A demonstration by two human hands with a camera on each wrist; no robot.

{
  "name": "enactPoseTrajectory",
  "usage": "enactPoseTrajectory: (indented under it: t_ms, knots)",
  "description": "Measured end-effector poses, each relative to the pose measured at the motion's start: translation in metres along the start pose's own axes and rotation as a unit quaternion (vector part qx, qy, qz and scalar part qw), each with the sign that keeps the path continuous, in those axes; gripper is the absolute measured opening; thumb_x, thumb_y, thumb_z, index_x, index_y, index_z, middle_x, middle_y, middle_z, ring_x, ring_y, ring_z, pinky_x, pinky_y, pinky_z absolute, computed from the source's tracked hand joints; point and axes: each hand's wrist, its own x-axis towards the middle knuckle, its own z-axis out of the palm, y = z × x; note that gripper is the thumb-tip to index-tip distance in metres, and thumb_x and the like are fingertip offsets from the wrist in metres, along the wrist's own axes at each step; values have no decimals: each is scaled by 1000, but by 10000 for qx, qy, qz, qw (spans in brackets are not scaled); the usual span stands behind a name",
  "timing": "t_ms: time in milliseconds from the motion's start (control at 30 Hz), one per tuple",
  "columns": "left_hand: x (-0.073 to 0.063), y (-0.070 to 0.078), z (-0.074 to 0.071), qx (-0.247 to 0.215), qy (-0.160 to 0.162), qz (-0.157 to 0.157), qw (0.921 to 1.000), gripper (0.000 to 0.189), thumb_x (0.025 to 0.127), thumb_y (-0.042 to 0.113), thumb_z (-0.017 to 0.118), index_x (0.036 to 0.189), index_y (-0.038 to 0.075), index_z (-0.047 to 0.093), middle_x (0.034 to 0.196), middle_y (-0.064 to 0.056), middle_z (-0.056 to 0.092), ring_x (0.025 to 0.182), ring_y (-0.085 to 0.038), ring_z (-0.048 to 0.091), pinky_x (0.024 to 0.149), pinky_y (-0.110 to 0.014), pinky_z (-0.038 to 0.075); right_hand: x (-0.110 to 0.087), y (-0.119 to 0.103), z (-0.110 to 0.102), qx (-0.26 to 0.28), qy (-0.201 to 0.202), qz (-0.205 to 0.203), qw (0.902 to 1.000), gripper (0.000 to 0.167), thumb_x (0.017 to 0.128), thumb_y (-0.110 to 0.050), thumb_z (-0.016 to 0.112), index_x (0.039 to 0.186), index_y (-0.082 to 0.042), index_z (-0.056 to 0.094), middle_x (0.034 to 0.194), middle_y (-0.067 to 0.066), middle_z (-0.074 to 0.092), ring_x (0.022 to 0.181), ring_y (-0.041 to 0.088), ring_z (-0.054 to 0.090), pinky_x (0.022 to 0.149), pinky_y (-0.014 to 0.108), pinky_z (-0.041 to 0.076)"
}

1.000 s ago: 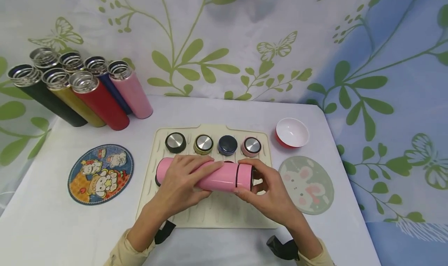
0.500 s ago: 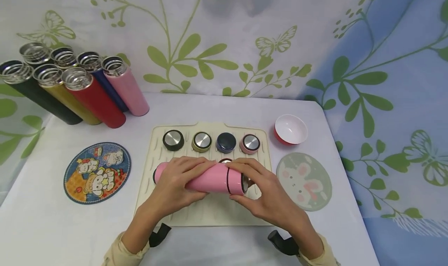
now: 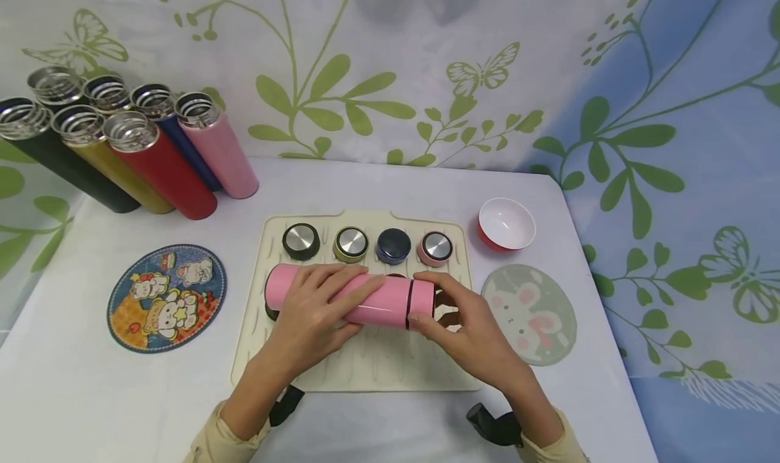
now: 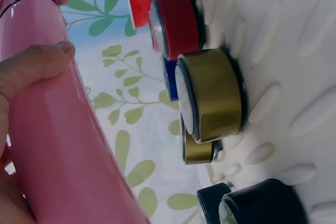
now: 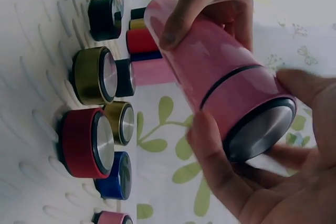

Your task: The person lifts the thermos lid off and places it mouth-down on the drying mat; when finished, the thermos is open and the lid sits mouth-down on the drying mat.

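Observation:
A glossy pink thermos bottle lies nearly level above the cream ribbed mat. My left hand wraps its body, with the thumb along the side in the left wrist view. At the other end, my right hand grips the pink lid between thumb and fingers. A black ring runs between lid and body, and the lid's steel top faces my right palm. Beneath the bottle, a red lid and a gold lid stand on the mat, mostly hidden in the head view.
Along the mat's back sit black, gold, navy and pink lids. Several lidless bottles stand back left. A cartoon round mat lies left; a rabbit mat and red-white bowl are right.
The bottle's lid end dipped towards me and has come back up, with its left end rising slightly. My right fingers have shifted round the lid; my left hand keeps its grip on the body.

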Motion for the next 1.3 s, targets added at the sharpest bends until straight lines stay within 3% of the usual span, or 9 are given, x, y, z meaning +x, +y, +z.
enactPoseTrajectory:
  t_ms: [133, 233, 333, 567, 633, 833, 900, 1133, 1300]
  knots:
    - [0, -1, -1, -109, 9, -97, 9999, 75, 65, 19, 92, 135, 22, 64, 128, -5, 65, 116, -30, 57, 95, -49, 43, 0, 1, -1, -175, 238, -1045, 9941, 60, 80, -10, 85, 134, -15, 60, 125, 0, 62, 108, 20, 58, 71, 33, 56]
    - [0, -1, -1, -205, 20, -156, 9997, 76, 64, 19, 92, 135, 22, 63, 128, -5, 64, 116, -30, 57, 95, -49, 43, 2, 1, -1, -211, 316, -1300, 9908, 64, 76, -8, 88, 133, -13, 61, 132, 2, 60, 118, 22, 55, 77, 34, 55]
    - [-1, -1, -1, -208, 31, -168, 9996, 77, 64, 18, 92, 135, 22, 63, 128, -5, 64, 115, -30, 57, 95, -49, 43, 3, 1, -1, -231, 363, -847, 9955, 64, 80, -11, 85, 138, -16, 57, 130, 1, 61, 113, 20, 59, 75, 34, 56]
    - [-3, -1, 4, -54, -60, -156, 9998, 76, 64, 16, 92, 134, 22, 64, 128, -5, 64, 115, -29, 57, 94, -49, 43, 7, 2, -2, 95, -95, 1010, 9948, 31, 100, -33, 62, 126, -17, 63, 98, 7, 66, 67, 27, 66, 55, 39, 57]
    - [-3, -1, 4, -37, -82, -136, 9999, 75, 65, 16, 92, 134, 22, 64, 128, -5, 63, 116, -30, 57, 95, -49, 42, 7, 3, -2, 187, -162, 871, 9959, 32, 95, -29, 71, 125, -18, 64, 101, 6, 66, 76, 26, 67, 58, 39, 58]
    - [-3, -3, 3, -34, -52, -190, 9998, 78, 64, 15, 92, 135, 22, 63, 129, -6, 63, 116, -31, 56, 95, -49, 43, 5, 9, -3, 116, 88, -634, 9979, 61, 79, -12, 87, 134, -18, 60, 126, -1, 63, 109, 21, 59, 74, 39, 57]
    - [-3, -3, 2, -34, -45, -200, 9998, 79, 63, 16, 93, 136, 22, 62, 128, -6, 63, 115, -32, 56, 95, -49, 43, 5, 9, -2, 43, 168, -561, 9983, 66, 79, -14, 87, 138, -19, 57, 129, 0, 61, 111, 19, 59, 75, 39, 57]
    - [-3, -1, 3, -72, -113, -141, 9998, 76, 64, 15, 92, 135, 22, 63, 128, -5, 63, 116, -31, 57, 94, -49, 43, 7, 8, -2, 481, -356, 1118, 9919, 30, 104, -33, 55, 130, -18, 59, 104, 10, 67, 75, 28, 69, 57, 44, 58]
    - [-5, -2, 4, -66, -128, -192, 9997, 78, 64, 16, 93, 135, 22, 63, 128, -7, 63, 116, -31, 56, 95, -50, 43, 4, 9, -2, 653, -319, 215, 9971, 46, 89, -14, 78, 131, -19, 61, 119, 4, 64, 100, 27, 64, 67, 42, 59]
